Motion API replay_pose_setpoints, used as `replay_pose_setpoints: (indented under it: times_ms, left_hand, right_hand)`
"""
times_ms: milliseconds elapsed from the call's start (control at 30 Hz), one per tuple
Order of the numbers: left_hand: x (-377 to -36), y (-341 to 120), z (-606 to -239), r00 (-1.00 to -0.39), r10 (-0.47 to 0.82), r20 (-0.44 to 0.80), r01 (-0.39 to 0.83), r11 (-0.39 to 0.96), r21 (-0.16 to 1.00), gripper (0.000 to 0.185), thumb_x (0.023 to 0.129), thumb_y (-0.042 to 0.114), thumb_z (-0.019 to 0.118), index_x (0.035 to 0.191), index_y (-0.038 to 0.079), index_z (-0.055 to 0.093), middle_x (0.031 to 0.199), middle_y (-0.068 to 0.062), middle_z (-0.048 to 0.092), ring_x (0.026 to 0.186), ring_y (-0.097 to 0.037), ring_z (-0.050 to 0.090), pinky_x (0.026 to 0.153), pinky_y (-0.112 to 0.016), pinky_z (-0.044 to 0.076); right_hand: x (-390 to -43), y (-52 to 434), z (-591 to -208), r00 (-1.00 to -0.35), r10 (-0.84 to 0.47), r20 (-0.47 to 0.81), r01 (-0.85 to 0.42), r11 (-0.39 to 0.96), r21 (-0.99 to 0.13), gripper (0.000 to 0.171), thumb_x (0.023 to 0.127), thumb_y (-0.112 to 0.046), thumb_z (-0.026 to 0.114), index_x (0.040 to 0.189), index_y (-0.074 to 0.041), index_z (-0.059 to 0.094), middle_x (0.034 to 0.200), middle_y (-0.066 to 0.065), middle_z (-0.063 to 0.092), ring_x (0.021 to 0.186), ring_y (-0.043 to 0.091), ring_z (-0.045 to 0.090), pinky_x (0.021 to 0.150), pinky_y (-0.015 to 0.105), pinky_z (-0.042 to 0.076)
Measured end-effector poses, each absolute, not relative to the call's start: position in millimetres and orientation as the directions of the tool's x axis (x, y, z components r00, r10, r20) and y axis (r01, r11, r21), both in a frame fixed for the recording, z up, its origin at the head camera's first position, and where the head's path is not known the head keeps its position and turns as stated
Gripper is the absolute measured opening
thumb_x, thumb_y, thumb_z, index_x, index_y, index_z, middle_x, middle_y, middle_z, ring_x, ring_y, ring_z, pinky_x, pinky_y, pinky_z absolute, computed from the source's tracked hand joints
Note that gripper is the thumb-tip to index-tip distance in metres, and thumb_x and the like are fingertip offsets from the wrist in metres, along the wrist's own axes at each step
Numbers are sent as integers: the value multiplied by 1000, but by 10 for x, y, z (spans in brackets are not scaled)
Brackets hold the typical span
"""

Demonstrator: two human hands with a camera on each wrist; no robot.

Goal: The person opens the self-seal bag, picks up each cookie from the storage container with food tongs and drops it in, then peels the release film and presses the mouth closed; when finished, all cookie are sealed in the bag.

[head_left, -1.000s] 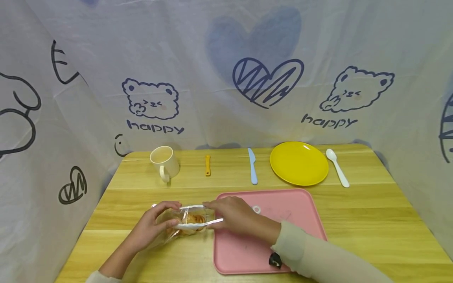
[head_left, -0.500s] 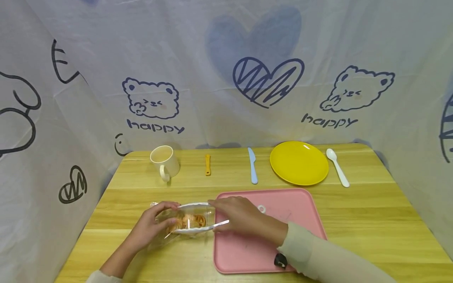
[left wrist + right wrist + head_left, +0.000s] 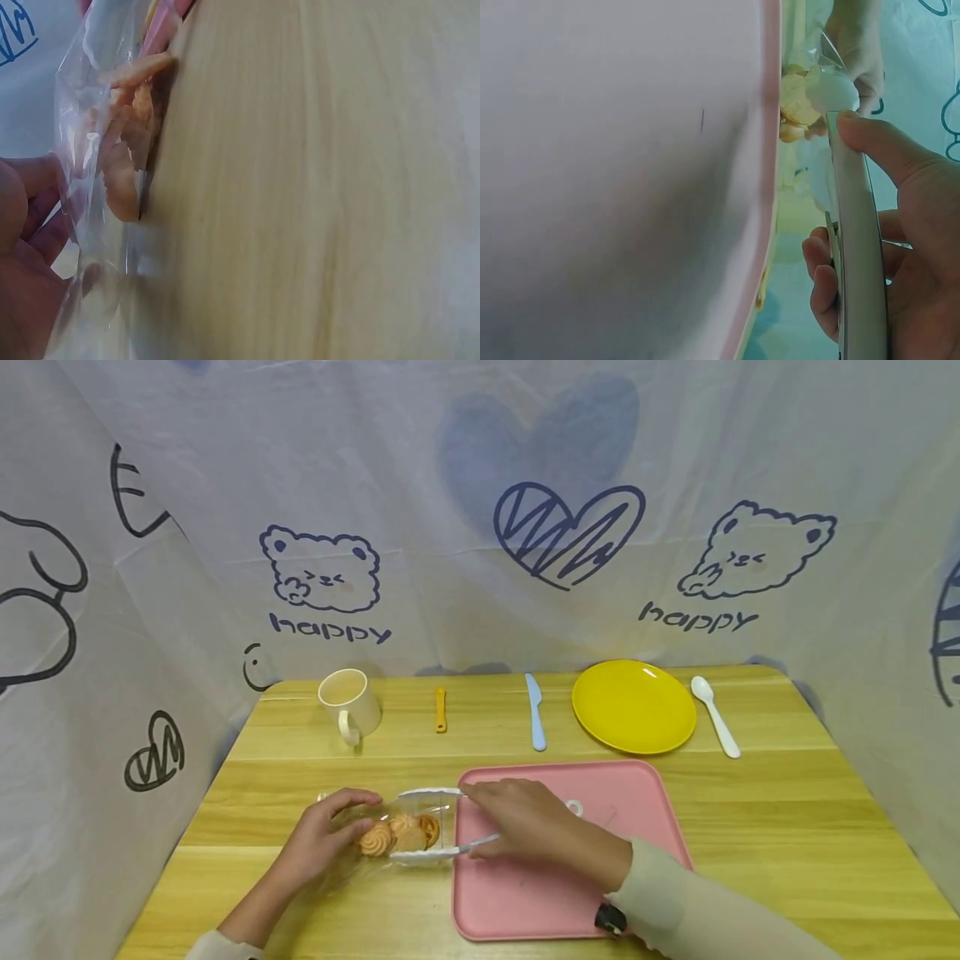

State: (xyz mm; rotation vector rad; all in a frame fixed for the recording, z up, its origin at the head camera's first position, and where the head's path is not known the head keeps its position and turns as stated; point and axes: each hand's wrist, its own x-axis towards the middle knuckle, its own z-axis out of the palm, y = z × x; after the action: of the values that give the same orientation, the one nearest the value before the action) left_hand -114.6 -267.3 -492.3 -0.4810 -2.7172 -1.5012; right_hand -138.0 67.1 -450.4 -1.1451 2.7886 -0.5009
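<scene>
A clear plastic bag point(image 3: 360, 808) with several cookies point(image 3: 408, 833) lies left of the pink tray point(image 3: 525, 902). My left hand point(image 3: 318, 835) grips the bag's left end between thumb and fingers. My right hand point(image 3: 536, 827) holds a pair of metal tongs point(image 3: 857, 225) with white tips point(image 3: 431, 792), its thumb and fingers on opposite arms. The tongs' arms are spread, one tip on the far side of the cookies and one on the near side. Whether the tips are inside the bag is hard to tell. In the left wrist view, the cookies point(image 3: 124, 169) show through the plastic.
Along the table's back edge stand a cream mug point(image 3: 350, 706), a short orange handle-like piece point(image 3: 441, 710), a light blue knife point(image 3: 536, 714), a yellow plate point(image 3: 633, 706) and a white spoon point(image 3: 716, 717). A printed cloth point(image 3: 450, 643) hangs behind and at the sides.
My right hand and the tongs have drawn to the right, and the tips have spread wider apart. More of the cookies shows between them. The left hand has hardly moved.
</scene>
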Motion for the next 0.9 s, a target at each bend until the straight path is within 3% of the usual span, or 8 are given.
replay_pose_setpoints:
  times_ms: [233, 633, 767, 900]
  left_hand:
    - [-1141, -2698, -4944, -960, 253, 120, 237, 502, 832, 27, 99, 11, 70, 125, 6, 69, 125, -7, 71, 122, -30, 62, 106, -57, 50]
    - [-1152, -2709, -4945, -954, 284, 93, 229, 494, 839, 30, 101, 11, 67, 130, 5, 67, 130, -6, 68, 127, -32, 59, 105, -55, 52]
    - [-1145, -2686, -4950, -947, 298, 124, 263, 491, 831, 28, 101, 10, 66, 128, 3, 67, 131, -9, 67, 127, -37, 58, 104, -58, 52]
    - [-1144, -2647, -4954, -939, 299, 168, 306, 509, 804, 31, 99, 13, 70, 128, 2, 67, 131, -10, 68, 126, -34, 59, 103, -59, 52]
  right_hand:
    - [-1366, 836, -4449, -749, -661, 45, -637, 699, -326, 87, 83, -55, 82, 151, -12, 52, 148, 4, 60, 126, 26, 62, 103, 48, 54]
    - [-1195, 1483, -4507, -829, -554, 76, -531, 736, -421, 86, 81, -47, 87, 149, -6, 53, 145, 8, 62, 129, 27, 60, 107, 50, 51]
    - [-1090, 1761, -4560, -876, -470, 110, -466, 764, -447, 90, 81, -51, 86, 151, -7, 51, 140, 9, 64, 122, 25, 63, 102, 48, 55]
    - [-978, 2031, -4598, -921, -369, 126, -384, 805, -452, 92, 78, -51, 88, 150, -8, 51, 121, 3, 68, 98, 19, 63, 85, 42, 57]
